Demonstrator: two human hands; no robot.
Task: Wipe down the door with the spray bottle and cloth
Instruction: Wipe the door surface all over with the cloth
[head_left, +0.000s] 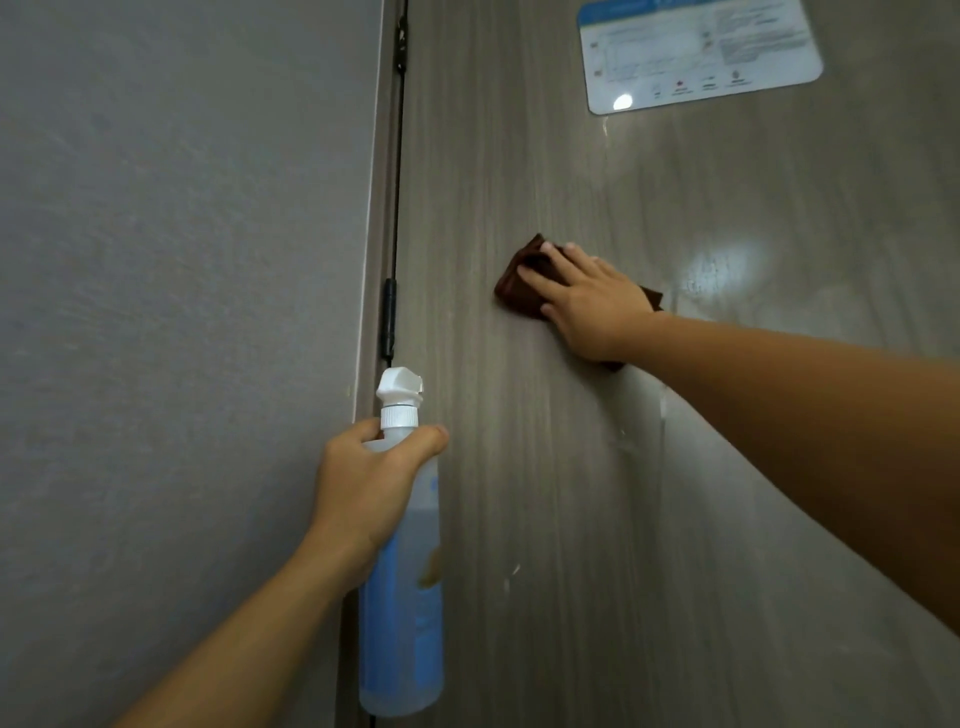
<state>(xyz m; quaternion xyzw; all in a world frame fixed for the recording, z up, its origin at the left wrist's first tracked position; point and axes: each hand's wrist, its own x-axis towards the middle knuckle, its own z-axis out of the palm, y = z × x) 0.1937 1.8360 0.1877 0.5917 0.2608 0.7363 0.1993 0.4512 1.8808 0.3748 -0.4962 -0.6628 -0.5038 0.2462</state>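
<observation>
The grey-brown wood-grain door fills the right two thirds of the view. My right hand presses a dark brown cloth flat against the door at mid height, fingers straight and spread. My left hand grips the neck of a clear spray bottle of blue liquid with a white nozzle, held upright near the door's hinge edge. Wet streaks and drips shine on the door to the right of the cloth.
A grey wall stands to the left of the door frame. A black hinge sits on the door's left edge. A white and blue notice is stuck to the door at the top right.
</observation>
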